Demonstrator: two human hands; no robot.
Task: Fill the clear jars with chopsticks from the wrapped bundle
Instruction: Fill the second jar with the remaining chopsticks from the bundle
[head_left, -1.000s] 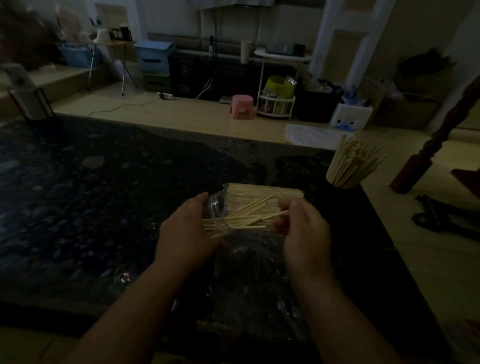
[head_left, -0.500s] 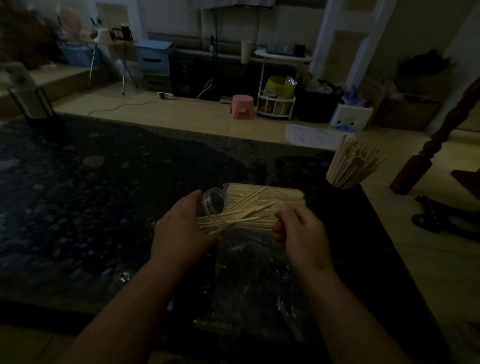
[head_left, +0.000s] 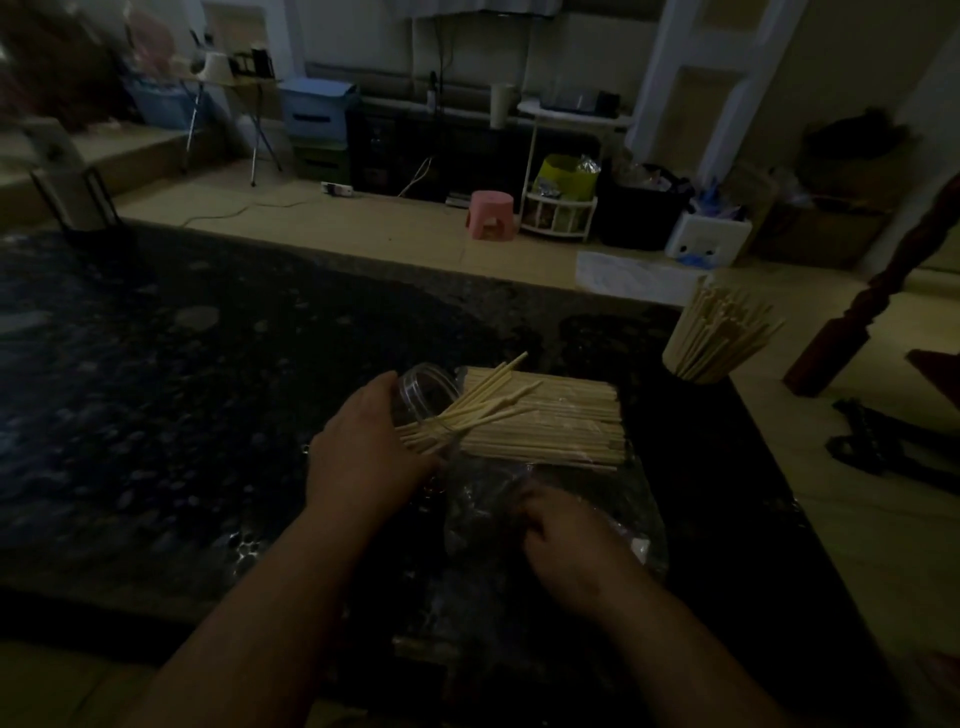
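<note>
My left hand (head_left: 366, 452) grips a clear jar (head_left: 427, 388) that lies tilted on the dark counter, its mouth turned right. Several loose chopsticks (head_left: 483, 405) stick out of the jar and fan over the bundle. The chopstick bundle (head_left: 556, 423) lies flat on its opened clear plastic wrap (head_left: 613, 512). My right hand (head_left: 563, 543) rests on that wrap nearer to me, apart from the chopsticks, fingers curled and blurred; whether it holds anything is unclear. A second jar (head_left: 698, 358), packed with upright chopsticks, stands at the counter's right edge.
The dark speckled counter (head_left: 208, 405) stretches left and far, and its right edge drops to the floor close to the full jar. A dark turned wooden post (head_left: 852, 322) rises at the right. A pink stool (head_left: 491, 214) and shelves sit on the floor beyond.
My right hand let go of the chopsticks and drew back toward me onto the wrap. My left hand shifted the jar, and the loose chopsticks now angle up to the right.
</note>
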